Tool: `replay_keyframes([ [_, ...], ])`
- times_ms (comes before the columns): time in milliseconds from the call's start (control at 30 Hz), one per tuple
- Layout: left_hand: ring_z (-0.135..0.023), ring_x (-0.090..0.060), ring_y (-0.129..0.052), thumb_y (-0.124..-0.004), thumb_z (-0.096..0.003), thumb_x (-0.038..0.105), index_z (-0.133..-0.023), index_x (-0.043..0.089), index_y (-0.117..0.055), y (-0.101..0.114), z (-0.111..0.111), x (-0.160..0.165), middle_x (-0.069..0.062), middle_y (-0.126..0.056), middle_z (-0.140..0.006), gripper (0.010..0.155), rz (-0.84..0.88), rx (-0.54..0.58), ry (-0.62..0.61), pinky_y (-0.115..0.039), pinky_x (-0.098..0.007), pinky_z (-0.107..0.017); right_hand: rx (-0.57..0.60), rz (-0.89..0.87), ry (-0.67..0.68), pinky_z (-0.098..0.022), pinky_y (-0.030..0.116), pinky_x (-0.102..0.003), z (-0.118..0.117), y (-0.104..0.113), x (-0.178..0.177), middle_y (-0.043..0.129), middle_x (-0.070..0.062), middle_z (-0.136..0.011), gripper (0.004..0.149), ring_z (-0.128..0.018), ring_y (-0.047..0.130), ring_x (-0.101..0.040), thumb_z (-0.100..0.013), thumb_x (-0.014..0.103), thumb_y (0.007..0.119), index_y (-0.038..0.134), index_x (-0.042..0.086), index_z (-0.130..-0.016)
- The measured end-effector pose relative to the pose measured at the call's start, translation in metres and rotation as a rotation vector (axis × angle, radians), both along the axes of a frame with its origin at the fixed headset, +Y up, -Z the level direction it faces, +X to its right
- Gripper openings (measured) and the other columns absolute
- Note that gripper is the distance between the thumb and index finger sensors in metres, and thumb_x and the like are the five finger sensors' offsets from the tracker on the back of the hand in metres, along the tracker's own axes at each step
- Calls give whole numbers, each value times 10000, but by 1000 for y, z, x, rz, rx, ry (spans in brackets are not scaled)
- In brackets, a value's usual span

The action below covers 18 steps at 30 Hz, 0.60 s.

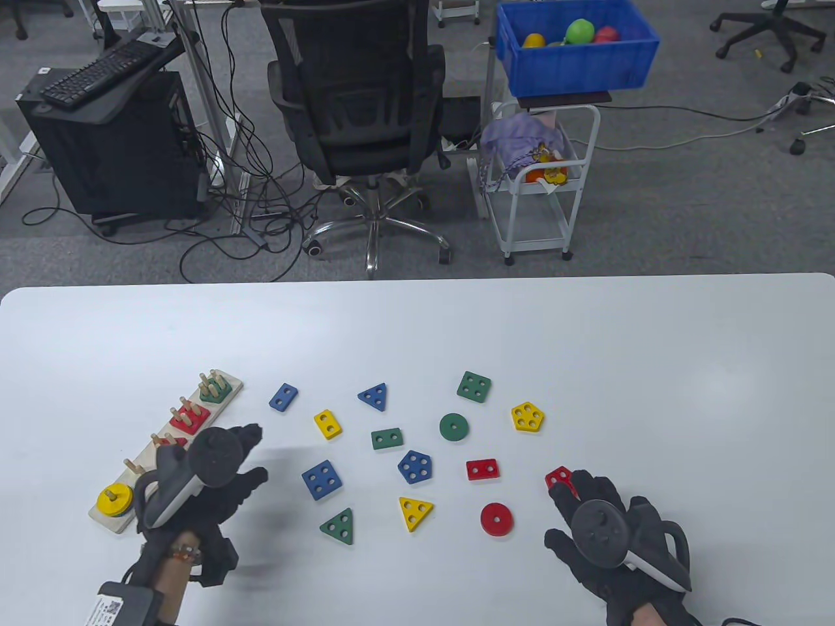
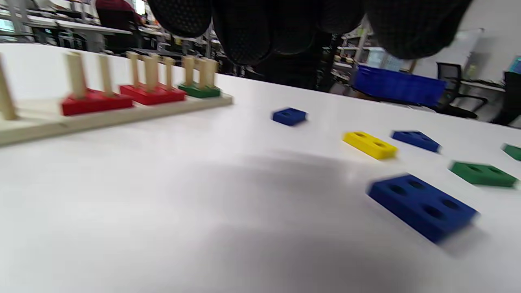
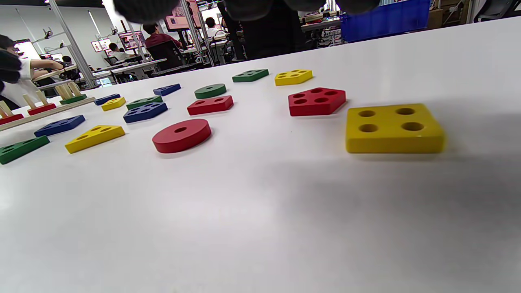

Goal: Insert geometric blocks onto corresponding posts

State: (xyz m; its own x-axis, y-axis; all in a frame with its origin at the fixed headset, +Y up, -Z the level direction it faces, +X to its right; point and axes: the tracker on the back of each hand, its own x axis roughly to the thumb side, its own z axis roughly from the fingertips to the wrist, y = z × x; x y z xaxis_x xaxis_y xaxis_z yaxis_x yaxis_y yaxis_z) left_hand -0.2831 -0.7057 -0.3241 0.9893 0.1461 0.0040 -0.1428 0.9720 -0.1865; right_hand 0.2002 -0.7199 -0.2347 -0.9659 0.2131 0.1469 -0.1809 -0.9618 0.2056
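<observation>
Peg board [image 1: 111,518] at near left carries 4 blocks: 1 yellow, 2 red, 1 green. Loose on table [image 1: 587,339]: 4 blue, 4 green, 4 yellow, 3 red. Left hand [image 1: 218,476] and right hand [image 1: 607,531] both relaxed, holding nothing.

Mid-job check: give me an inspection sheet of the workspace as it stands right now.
Surface: white table, matte, no spills seen.
Job's things: wooden peg board at left holds a yellow round block, red blocks and a green pentagon block; loose coloured blocks lie scattered mid-table, among them a red round block and a yellow square block seen from the right wrist.
Clutter: nothing seen on the table.
Grips: left hand beside the board, holds nothing; right hand over the table, fingers near a red pentagon block, no hold visible.
Cables: tangled on the floor beyond.
Surroundings: black office chair, white cart, blue plastic bin.
</observation>
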Motion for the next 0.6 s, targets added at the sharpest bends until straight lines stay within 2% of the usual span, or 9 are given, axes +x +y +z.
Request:
replay_keyframes([
  [233,-1077,-232,-713,-810,-438,537,-1078,397,-544,-32,-6,56,66,-597,-1201,707,-206,-103,-95,-590,-525,-795,-1,1,-1,-625,344,-801,0,0,0,346,-225,-1126,665,-1022,399,-517,-517,526,582,427,187,-1068],
  [367,-1076,-232,-716,-803,-444,536,-1078,406,-534,-46,-10,66,69,-581,-1209,701,-272,-131,-93,-589,-525,-795,-4,2,-2,-625,344,-801,0,0,0,345,-223,-1127,665,-1022,398,-516,-518,526,581,426,186,-1068],
  [600,-1056,-229,-742,-806,-448,528,-1077,388,-536,-53,-12,72,78,-639,-1177,699,-323,-112,-75,-592,-524,-793,-5,4,-5,-625,344,-801,0,0,0,346,-223,-1127,666,-1022,399,-516,-517,525,582,426,186,-1069],
])
